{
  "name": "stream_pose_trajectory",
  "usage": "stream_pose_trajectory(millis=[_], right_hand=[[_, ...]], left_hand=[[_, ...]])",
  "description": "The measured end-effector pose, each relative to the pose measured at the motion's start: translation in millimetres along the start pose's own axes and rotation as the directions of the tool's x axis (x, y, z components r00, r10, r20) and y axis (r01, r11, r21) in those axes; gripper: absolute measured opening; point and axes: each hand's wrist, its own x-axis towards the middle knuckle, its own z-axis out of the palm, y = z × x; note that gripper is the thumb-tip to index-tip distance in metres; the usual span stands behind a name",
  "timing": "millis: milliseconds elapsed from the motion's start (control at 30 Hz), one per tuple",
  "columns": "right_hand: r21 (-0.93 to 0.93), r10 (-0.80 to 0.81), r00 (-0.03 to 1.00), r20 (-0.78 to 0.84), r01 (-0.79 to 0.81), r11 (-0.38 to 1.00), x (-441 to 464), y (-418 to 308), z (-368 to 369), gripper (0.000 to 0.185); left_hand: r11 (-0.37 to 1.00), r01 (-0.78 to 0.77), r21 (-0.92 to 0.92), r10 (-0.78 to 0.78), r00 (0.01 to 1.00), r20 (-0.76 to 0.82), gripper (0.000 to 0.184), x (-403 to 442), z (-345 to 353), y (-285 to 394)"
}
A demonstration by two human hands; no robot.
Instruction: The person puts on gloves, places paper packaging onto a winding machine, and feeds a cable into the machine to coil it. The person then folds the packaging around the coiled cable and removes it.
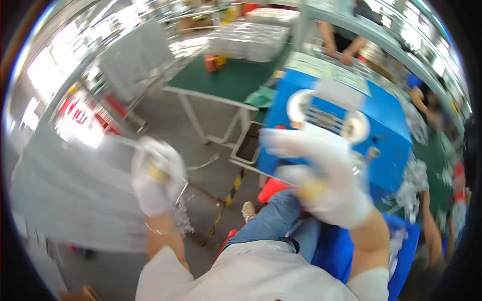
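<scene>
Right hand (329, 175) wide, before blue machine (386, 128); left hand (158, 175) curled, cannot tell if holding; done versus left unclear.

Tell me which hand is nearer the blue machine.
Right. The right hand is raised at the near side of the blue machine, overlapping it in view; blur hides whether they touch. The left hand is clearly apart, well off to the machine's left.
</scene>
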Motion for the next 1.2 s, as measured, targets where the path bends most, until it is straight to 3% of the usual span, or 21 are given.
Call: stream_pose_trajectory(millis=[33, 67, 100, 133, 200, 300, 367, 400, 433, 467, 500, 533, 567, 600, 767, 800, 867, 900, 967, 1067, 1200], right_hand=[[0.283, 0.072, 0.997, 0.029, -0.077, 0.956, 4, 6, 32, 0.045], [0.585, 0.336, 0.859, 0.386, -0.509, 0.631, 18, -12, 40, 0.056], [0.546, 0.392, 0.733, 0.556, -0.678, 0.493, 32, -24, 46, 0.057], [0.562, 0.211, 0.914, 0.347, -0.383, 0.733, 32, -10, 88, 0.057], [0.66, 0.205, 0.85, 0.486, -0.511, 0.551, 39, -22, 84, 0.054], [0.623, 0.238, 0.947, 0.217, -0.322, 0.713, 15, -10, 58, 0.035], [0.544, 0.389, 0.833, 0.394, -0.553, 0.631, -9, -10, -2, 0.027], [0.52, 0.399, 0.853, 0.336, -0.521, 0.677, -30, -2, -18, 0.024], [0.494, 0.401, 0.871, 0.282, -0.49, 0.718, -53, 7, -30, 0.022], [0.434, 0.418, 0.873, 0.252, -0.488, 0.758, -74, 13, -44, 0.021], [0.37, 0.429, 0.876, 0.222, -0.483, 0.794, -93, 14, -58, 0.021], [0.454, 0.663, 0.7, 0.265, -0.697, 0.555, -111, 11, -72, 0.021], [0.513, 0.82, 0.462, 0.337, -0.821, 0.252, -129, 7, -85, 0.021], [0.701, 0.816, 0.546, 0.19, -0.657, 0.277, -161, 15, -87, 0.022], [0.983, 0.803, 0.581, -0.129, 0.181, 0.027, -280, 50, -53, 0.048], [0.987, 0.84, 0.527, -0.132, 0.15, 0.06, -296, 57, -52, 0.058], [0.568, 0.761, 0.203, -0.617, -0.554, 0.608, -299, 59, -50, 0.045], [-0.084, 0.366, 0.316, -0.875, -0.844, 0.529, -293, 64, -57, 0.04], [-0.295, 0.209, 0.497, -0.842, -0.749, 0.593, -224, 18, -58, 0.042], [-0.251, 0.325, 0.902, -0.285, -0.398, 0.882, -166, -6, -42, 0.032], [-0.184, 0.599, 0.784, -0.164, -0.621, 0.762, -162, -7, -38, 0.024]], left_hand=[[0.697, -0.226, 0.681, -0.154, 0.88, 0.45, 0.015, -11, -4, -30], [0.422, -0.274, 0.864, -0.269, 0.872, 0.408, 0.032, -31, 17, -73], [0.443, -0.266, 0.856, -0.327, 0.841, 0.43, 0.032, -38, 19, -89], [0.429, -0.264, 0.864, -0.418, 0.79, 0.449, 0.032, -45, 18, -103], [0.409, -0.286, 0.867, -0.58, 0.652, 0.488, 0.033, -51, 13, -130], [0.407, -0.335, 0.85, -0.744, 0.418, 0.521, 0.039, -56, 11, -172], [0.384, -0.372, 0.845, -0.818, 0.289, 0.498, 0.044, -64, 6, -184], [0.145, -0.887, 0.438, -0.53, 0.304, 0.792, 0.04, -48, 5, -163], [0.564, -0.508, 0.651, -0.38, 0.54, 0.751, 0.035, -44, 51, -138], [0.606, -0.337, 0.72, -0.27, 0.765, 0.585, 0.044, -42, 41, -110], [0.841, -0.397, 0.368, 0.03, 0.712, 0.701, 0.023, -21, 39, -102], [0.961, -0.229, 0.158, 0.134, 0.878, 0.46, 0.016, -8, 20, -80], [0.996, -0.029, -0.079, 0.071, 0.793, 0.606, 0.017, 4, 9, -54], [0.939, 0.208, -0.273, 0.066, 0.672, 0.737, 0.019, 10, 12, -34], [0.962, 0.162, -0.218, 0.015, 0.769, 0.639, 0.019, 11, -26, -6], [0.98, 0.102, -0.17, 0.003, 0.852, 0.524, 0.019, 4, -25, -12], [0.995, 0.05, -0.081, -0.02, 0.941, 0.338, 0.02, -12, -19, -44], [0.997, 0.064, -0.047, -0.049, 0.961, 0.273, 0.02, -24, -11, -70], [0.871, -0.031, 0.49, -0.27, 0.803, 0.531, 0.026, -48, 18, -113], [0.783, 0.089, 0.615, -0.513, 0.651, 0.559, 0.036, -62, 50, -151], [0.78, 0.145, 0.609, -0.512, 0.707, 0.488, 0.037, -40, 64, -160]])
